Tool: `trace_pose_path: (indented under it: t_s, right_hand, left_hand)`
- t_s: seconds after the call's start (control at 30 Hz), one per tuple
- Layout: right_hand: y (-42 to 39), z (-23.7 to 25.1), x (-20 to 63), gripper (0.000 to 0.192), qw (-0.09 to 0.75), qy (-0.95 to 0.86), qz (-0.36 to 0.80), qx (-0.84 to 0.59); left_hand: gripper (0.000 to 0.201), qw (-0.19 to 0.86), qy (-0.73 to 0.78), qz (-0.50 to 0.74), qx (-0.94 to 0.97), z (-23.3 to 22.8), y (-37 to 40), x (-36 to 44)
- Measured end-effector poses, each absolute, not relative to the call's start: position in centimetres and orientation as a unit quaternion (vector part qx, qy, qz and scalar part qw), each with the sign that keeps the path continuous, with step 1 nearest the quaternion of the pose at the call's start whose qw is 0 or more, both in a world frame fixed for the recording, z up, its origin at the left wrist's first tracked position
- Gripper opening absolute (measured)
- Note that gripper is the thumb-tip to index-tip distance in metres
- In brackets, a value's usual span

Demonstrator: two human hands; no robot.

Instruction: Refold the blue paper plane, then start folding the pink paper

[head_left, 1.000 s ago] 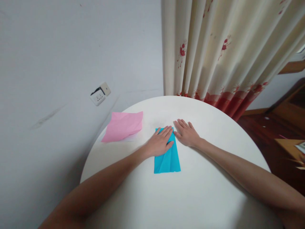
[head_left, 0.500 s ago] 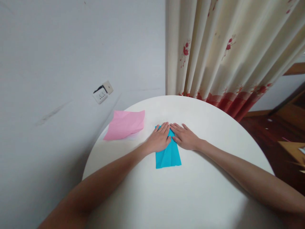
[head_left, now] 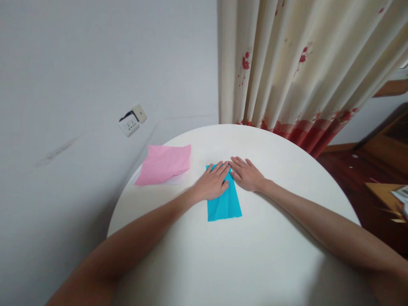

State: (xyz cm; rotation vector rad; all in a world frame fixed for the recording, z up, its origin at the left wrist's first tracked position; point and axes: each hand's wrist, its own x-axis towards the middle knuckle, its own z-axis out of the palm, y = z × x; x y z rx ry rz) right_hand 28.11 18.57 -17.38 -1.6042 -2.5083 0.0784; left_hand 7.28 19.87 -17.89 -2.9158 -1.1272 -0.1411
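Observation:
A folded blue paper (head_left: 225,204) lies near the middle of the round white table (head_left: 255,255). My left hand (head_left: 213,182) rests flat on its upper left part, fingers stretched forward. My right hand (head_left: 247,174) lies flat beside it, fingers touching the paper's upper right edge. Both hands press down on the top of the paper, their fingertips almost meeting. The paper's far end is hidden under the hands.
A pink sheet (head_left: 164,163) lies on a white sheet at the table's far left edge. A wall socket (head_left: 130,123) sits on the grey wall behind. A cream curtain with red flowers (head_left: 296,68) hangs behind the table. Wooden floor and furniture (head_left: 382,170) are at right.
My right hand has slid left from the bare table to the blue paper's upper right edge, next to my left hand. The left hand stays on the paper.

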Motion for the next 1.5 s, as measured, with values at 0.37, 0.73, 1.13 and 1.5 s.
trace_pose_path:
  t_s: [0.37, 0.73, 1.13, 1.5]
  right_hand:
    - [18.6, -17.7, 28.5, 0.060, 0.108, -0.844, 0.032, -0.525]
    - [18.2, -17.8, 28.6, 0.064, 0.118, -0.854, 0.054, -0.504]
    - [18.1, -17.5, 28.6, 0.064, 0.114, -0.853, 0.054, -0.507]
    - [18.2, -17.7, 28.6, 0.063, 0.116, -0.854, 0.054, -0.504]
  left_hand:
    - [0.068, -0.023, -0.358, -0.046, -0.932, -17.3, 19.8, 7.2]
    - [0.076, -0.035, -0.361, -0.048, -0.931, -17.4, 19.9, 7.1]
    - [0.073, -0.035, -0.369, -0.038, -0.928, -16.8, 19.7, 7.2]
    - [0.072, -0.032, -0.363, -0.044, -0.930, -17.1, 19.9, 7.1]
